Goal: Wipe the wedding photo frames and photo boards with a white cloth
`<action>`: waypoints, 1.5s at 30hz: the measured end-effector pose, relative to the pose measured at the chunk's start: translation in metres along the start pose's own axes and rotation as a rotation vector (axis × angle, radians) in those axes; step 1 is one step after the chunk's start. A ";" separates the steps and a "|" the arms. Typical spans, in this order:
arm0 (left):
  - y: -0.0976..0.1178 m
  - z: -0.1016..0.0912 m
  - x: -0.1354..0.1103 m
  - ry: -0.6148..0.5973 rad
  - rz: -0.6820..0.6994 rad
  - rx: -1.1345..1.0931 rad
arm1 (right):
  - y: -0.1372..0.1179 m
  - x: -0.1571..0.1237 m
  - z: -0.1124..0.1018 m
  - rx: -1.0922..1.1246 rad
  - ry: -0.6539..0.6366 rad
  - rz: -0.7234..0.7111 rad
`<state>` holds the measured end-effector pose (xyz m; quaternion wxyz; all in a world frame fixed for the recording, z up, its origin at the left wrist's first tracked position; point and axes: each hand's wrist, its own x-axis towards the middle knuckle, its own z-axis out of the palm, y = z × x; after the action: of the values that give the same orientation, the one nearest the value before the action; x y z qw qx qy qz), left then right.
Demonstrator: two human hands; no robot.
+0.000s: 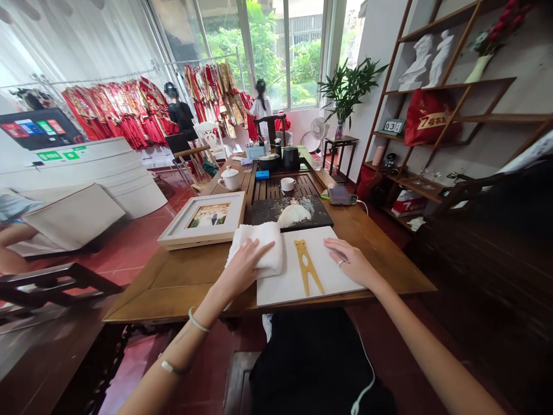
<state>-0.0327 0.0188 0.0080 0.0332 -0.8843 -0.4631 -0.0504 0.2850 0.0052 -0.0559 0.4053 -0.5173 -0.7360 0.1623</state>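
My left hand lies flat, fingers stretched, on a folded white cloth at the left edge of a white board. The board rests face down at the near edge of the wooden table and carries a yellow easel stand. My right hand, with a ring on one finger, presses open on the board's right part. A dark photo print lies just behind the board.
A white framed photo sits at the table's left. Further back are a teapot, a cup, a kettle and a phone. Shelves stand right. Two people stand by racks of red garments.
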 end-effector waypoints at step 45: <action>0.086 -0.002 -0.011 -0.063 -0.145 0.015 | 0.000 0.000 0.001 0.005 0.022 -0.014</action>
<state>0.0318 -0.0400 0.0077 0.0217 -0.8493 -0.5271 -0.0213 0.2845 0.0057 -0.0565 0.4160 -0.5129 -0.7347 0.1554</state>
